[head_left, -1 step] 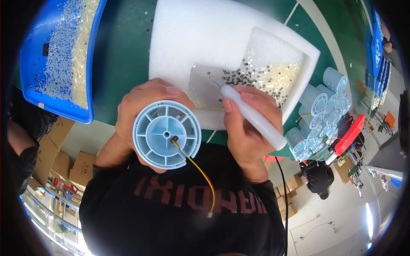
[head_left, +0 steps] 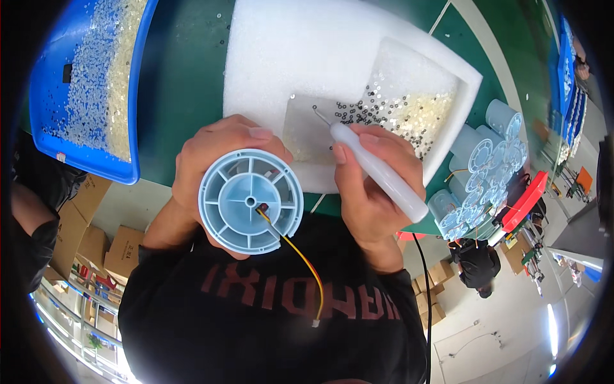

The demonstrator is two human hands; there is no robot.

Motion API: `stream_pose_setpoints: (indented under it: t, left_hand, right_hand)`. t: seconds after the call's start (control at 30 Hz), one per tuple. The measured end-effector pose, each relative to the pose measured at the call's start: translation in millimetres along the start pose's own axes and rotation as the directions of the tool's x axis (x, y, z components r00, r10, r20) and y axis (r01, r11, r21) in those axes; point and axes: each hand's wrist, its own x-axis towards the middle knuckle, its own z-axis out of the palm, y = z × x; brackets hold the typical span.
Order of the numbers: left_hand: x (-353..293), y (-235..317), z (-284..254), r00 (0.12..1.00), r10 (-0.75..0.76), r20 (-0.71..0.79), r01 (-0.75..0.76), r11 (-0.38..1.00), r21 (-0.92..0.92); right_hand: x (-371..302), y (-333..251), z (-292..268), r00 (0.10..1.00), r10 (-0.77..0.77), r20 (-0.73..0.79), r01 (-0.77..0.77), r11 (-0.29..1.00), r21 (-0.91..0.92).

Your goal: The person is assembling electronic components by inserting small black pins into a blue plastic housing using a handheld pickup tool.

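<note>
My left hand (head_left: 217,148) is wrapped round a light-blue round plastic housing (head_left: 233,208), its spoked end facing up with a central hole. A yellow, red and black wire lead (head_left: 306,259) leaves a slot near the hub and hangs down to a small white connector (head_left: 315,323). Between the thumb and fingers of my right hand (head_left: 377,205) is a white pen-shaped tool (head_left: 380,173) with a thin metal tip. That tip is at or very near a single black washer (head_left: 314,107), above a grey recess in the white foam tray (head_left: 288,51); contact I cannot tell.
More black washers (head_left: 364,114) and pale washers (head_left: 425,115) lie scattered in the foam recess. A blue bin (head_left: 136,96) of small rings stands at left. Several light-blue housings (head_left: 480,157) and a red tray (head_left: 524,201) are at right. A black cable (head_left: 427,288) hangs below.
The pen tool's tip has shifted slightly up and left, to the lone black washer. My left hand and the housing have hardly moved.
</note>
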Motion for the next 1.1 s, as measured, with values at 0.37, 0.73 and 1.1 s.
stream_pose_setpoints:
  t: [0.37, 0.73, 1.1]
  left_hand:
    - [4, 4, -3, 0.994, -0.086, 0.071, 0.084, 0.996, 0.037]
    - [1, -4, -1, 1.000, -0.019, 0.016, 0.018, 0.999, 0.038]
    - [3, 4, -5, 0.994, 0.079, -0.069, -0.082, 0.996, -0.041]
  right_hand:
    - [-1, -2, -3, 0.993, 0.120, 0.021, -0.121, 0.992, 0.025]
    - [1, -1, -4, 0.989, 0.146, 0.022, -0.146, 0.989, 0.020]
    - [7, -1, -1, 0.994, 0.102, -0.048, -0.099, 0.993, 0.061]
